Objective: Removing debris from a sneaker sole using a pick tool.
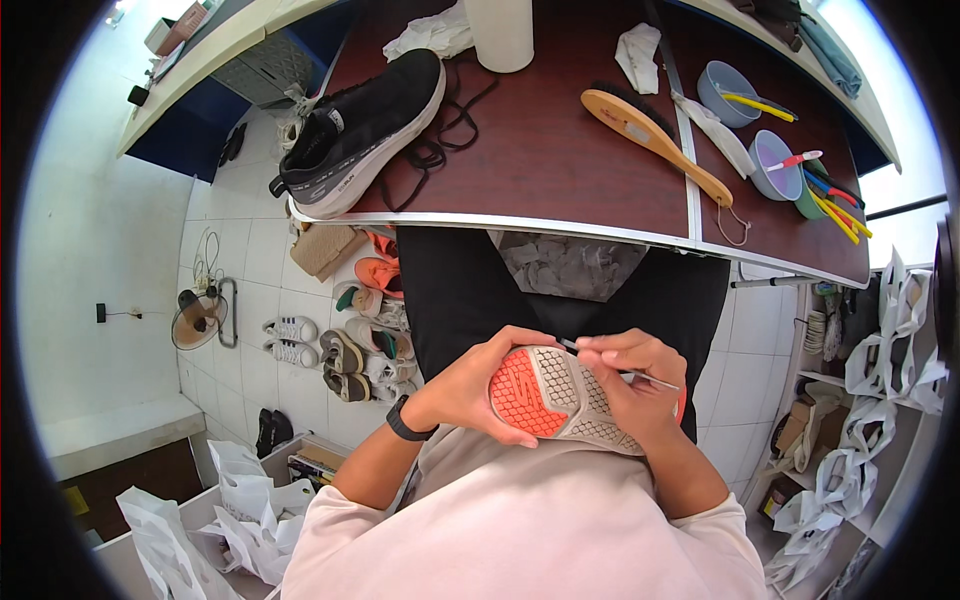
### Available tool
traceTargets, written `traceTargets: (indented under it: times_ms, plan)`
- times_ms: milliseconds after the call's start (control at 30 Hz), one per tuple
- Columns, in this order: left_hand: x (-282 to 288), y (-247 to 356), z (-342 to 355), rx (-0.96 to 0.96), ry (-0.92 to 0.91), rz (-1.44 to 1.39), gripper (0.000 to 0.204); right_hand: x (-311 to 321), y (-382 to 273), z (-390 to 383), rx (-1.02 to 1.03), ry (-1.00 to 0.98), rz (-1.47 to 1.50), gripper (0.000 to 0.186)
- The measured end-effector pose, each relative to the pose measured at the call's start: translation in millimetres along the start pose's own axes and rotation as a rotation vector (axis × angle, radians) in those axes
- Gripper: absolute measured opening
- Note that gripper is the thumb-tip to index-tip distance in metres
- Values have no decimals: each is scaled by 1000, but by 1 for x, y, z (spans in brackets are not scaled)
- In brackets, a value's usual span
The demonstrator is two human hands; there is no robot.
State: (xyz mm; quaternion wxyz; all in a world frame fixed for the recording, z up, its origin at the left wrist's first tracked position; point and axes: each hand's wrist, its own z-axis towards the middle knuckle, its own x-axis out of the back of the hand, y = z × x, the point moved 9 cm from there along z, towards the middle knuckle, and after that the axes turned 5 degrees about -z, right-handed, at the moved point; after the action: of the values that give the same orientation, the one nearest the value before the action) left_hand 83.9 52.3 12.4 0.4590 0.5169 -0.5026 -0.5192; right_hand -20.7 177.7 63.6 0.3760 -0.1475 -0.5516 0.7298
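A shoe (560,400) lies sole up above my lap, its patterned sole pale grey with an orange-red patch at the left end. My left hand (475,390), with a dark band on its wrist, is wrapped round that end, fingers on the far edge and thumb on the near edge. Over the sole's right part, my right hand (640,385) pinches a slim metal tool (650,380). One silvery end sticks out to the right; a dark tip shows by the shoe's far edge. I cannot make out the tool's exact kind.
On the dark red table stand a black shoe (375,125) with loose laces, a wooden-handled brush (650,135), a white cylinder (501,35) and small bowls (776,165) with thin tools. More shoes (345,360) cover floor at left. White bags (850,470) hang at right.
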Motion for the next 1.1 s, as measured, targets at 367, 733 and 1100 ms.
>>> traceTargets:
  times_ms: [367, 733, 1100]
  plan:
    - [3, -8, -1, 26, 27, -56, 109, -11, 13, 0, -104, -51, 74, 24]
    - [-4, 2, -2, -46, 20, -62, 107, 4, 21, -9, -247, 41, 285, 21]
    - [-6, 3, -4, -86, -18, -42, 107, 3, -4, -5, 21, -97, 26, 22]
